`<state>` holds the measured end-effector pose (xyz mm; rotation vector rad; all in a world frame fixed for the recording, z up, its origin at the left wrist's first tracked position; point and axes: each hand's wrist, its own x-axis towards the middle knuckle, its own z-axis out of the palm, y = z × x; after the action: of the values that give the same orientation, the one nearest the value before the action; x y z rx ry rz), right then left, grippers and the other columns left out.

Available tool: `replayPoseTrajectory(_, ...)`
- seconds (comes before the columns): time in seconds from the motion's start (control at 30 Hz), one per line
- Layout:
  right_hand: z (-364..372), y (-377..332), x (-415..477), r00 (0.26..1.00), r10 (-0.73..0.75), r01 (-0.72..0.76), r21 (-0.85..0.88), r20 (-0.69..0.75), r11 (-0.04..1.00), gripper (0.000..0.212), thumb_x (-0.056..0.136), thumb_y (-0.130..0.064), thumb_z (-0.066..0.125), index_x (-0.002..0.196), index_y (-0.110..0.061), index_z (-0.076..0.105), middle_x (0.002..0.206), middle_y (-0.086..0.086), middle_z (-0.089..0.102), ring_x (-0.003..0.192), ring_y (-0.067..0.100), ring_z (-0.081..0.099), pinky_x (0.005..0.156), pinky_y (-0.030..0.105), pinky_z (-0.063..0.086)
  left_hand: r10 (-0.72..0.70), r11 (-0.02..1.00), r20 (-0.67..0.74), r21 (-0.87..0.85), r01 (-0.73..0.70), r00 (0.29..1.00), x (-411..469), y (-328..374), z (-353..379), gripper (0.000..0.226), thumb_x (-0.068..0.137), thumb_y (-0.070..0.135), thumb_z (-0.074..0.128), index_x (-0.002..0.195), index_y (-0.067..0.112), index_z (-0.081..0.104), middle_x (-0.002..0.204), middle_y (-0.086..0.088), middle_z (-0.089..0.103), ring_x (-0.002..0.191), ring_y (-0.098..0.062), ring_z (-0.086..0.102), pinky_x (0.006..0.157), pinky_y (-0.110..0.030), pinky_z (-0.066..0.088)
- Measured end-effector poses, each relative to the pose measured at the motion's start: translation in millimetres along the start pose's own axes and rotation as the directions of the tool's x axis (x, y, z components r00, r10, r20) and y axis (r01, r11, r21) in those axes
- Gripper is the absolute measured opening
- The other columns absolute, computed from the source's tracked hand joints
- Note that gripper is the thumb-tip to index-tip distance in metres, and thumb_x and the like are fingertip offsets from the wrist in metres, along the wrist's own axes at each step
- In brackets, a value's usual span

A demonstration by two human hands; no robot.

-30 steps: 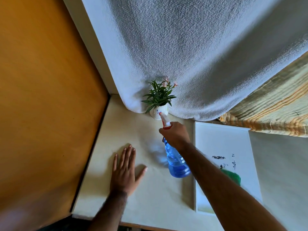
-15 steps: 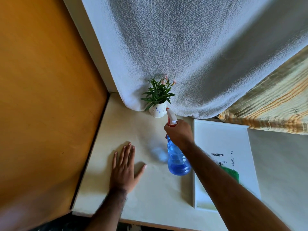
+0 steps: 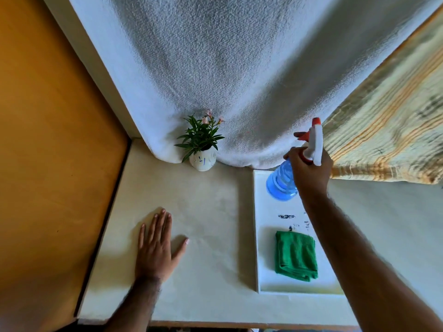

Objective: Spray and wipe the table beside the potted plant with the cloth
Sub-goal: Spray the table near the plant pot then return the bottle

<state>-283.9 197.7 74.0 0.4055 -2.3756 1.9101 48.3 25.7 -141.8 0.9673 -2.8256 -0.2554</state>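
Table (image 3: pixel 211 279) surface lies pale beside the potted plant (image 3: pixel 202 140) at its back edge; no wetness is clear. Left hand (image 3: pixel 157 245) rests flat, fingers spread. On the white tray (image 3: pixel 257 236), the folded green cloth (image 3: pixel 296 256) lies untouched, so wiping remains. Right hand (image 3: pixel 309 173) grips the spray bottle (image 3: pixel 281 182) above the tray's far end

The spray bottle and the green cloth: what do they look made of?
The spray bottle looks like clear blue plastic, glossy and see-through, with an opaque white and red trigger head. The green cloth looks like microfibre or terry: soft, matte, finely ribbed, folded.
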Motion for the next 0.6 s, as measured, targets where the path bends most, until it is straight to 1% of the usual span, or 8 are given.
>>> replayPoseTrajectory(0.1, -5, 28, 7, 0.998, -0.067, 0.068, -0.039, 0.018, 0.997, 0.027, 0.089, 0.003, 0.064, 0.114, -0.008, 0.069, 0.088, -0.023, 0.073, 0.074, 0.017, 0.071, 0.075, 0.030, 0.059, 0.014, 1.000, -0.030, 0.008, -0.014, 0.999, 0, -1, 2, 0.090, 0.095, 0.069, 0.042, 0.162, 0.010, 0.032, 0.170, -0.012, 0.032, 0.155, -0.029, 0.036, 0.124, -0.060, 0.033)
replayPoseTrajectory(0.13, -5, 37, 10, 0.998, -0.065, 0.066, -0.041, 0.018, 0.997, 0.026, 0.090, 0.000, 0.066, 0.114, -0.010, 0.070, 0.087, -0.019, 0.074, 0.075, 0.018, 0.072, 0.076, 0.033, 0.059, 0.017, 1.000, -0.035, 0.013, -0.016, 0.999, 0, -1, 2, 0.090, 0.095, 0.068, 0.043, 0.161, 0.009, 0.032, 0.170, -0.012, 0.033, 0.155, -0.029, 0.036, 0.124, -0.060, 0.033)
replayPoseTrajectory(0.2, -2, 54, 14, 0.999, -0.037, 0.038, -0.039, 0.014, 0.999, 0.024, 0.091, -0.006, 0.069, 0.113, -0.014, 0.070, 0.081, -0.001, 0.071, 0.075, 0.020, 0.069, 0.077, 0.037, 0.058, 0.017, 1.000, -0.043, 0.022, -0.016, 0.999, 1, 0, 3, 0.089, 0.094, 0.068, 0.044, 0.161, 0.009, 0.034, 0.169, -0.012, 0.035, 0.154, -0.029, 0.039, 0.123, -0.060, 0.034)
replayPoseTrajectory(0.27, 0, 66, 15, 0.999, -0.034, 0.036, -0.037, 0.037, 0.999, 0.018, 0.091, -0.009, 0.069, 0.109, -0.013, 0.070, 0.079, 0.013, 0.065, 0.070, 0.019, 0.062, 0.074, 0.036, 0.054, 0.012, 1.000, -0.040, 0.022, -0.011, 0.999, 1, 0, 2, 0.089, 0.094, 0.068, 0.044, 0.160, 0.009, 0.035, 0.169, -0.011, 0.035, 0.153, -0.029, 0.039, 0.122, -0.060, 0.035)
replayPoseTrajectory(0.37, 2, 74, 12, 0.995, -0.051, 0.056, -0.055, 0.088, 0.997, 0.020, 0.093, -0.011, 0.072, 0.111, -0.019, 0.069, 0.071, 0.012, 0.063, 0.064, 0.015, 0.058, 0.070, 0.033, 0.051, 0.006, 1.000, -0.028, 0.023, -0.006, 1.000, 1, 1, 0, 0.090, 0.094, 0.069, 0.042, 0.161, 0.009, 0.035, 0.169, -0.012, 0.035, 0.154, -0.029, 0.038, 0.123, -0.061, 0.035)
replayPoseTrajectory(0.43, 3, 78, 11, 0.993, -0.048, 0.055, -0.065, 0.107, 0.996, 0.022, 0.093, -0.012, 0.074, 0.113, -0.017, 0.068, 0.068, 0.004, 0.062, 0.062, 0.011, 0.058, 0.071, 0.031, 0.051, 0.006, 1.000, -0.017, 0.026, -0.006, 1.000, 1, 1, -1, 0.090, 0.094, 0.069, 0.041, 0.161, 0.009, 0.034, 0.169, -0.012, 0.035, 0.154, -0.029, 0.037, 0.123, -0.061, 0.034)
replayPoseTrajectory(0.53, 6, 77, 14, 0.992, -0.034, 0.044, -0.076, 0.123, 0.996, 0.025, 0.091, -0.018, 0.079, 0.114, -0.019, 0.069, 0.071, 0.000, 0.064, 0.062, 0.009, 0.059, 0.070, 0.033, 0.052, 0.001, 1.000, 0.005, 0.030, -0.001, 1.000, 1, 1, -2, 0.092, 0.093, 0.071, 0.039, 0.162, 0.010, 0.032, 0.170, -0.012, 0.033, 0.155, -0.029, 0.035, 0.124, -0.060, 0.033)
replayPoseTrajectory(0.6, 5, 75, 16, 0.989, -0.007, 0.016, -0.058, 0.146, 0.998, 0.030, 0.087, -0.021, 0.084, 0.112, -0.029, 0.070, 0.077, 0.002, 0.068, 0.065, 0.010, 0.060, 0.069, 0.031, 0.053, -0.003, 1.000, 0.017, 0.025, 0.002, 1.000, 1, 1, -3, 0.092, 0.093, 0.071, 0.038, 0.162, 0.010, 0.032, 0.170, -0.011, 0.033, 0.156, -0.029, 0.034, 0.124, -0.060, 0.033)
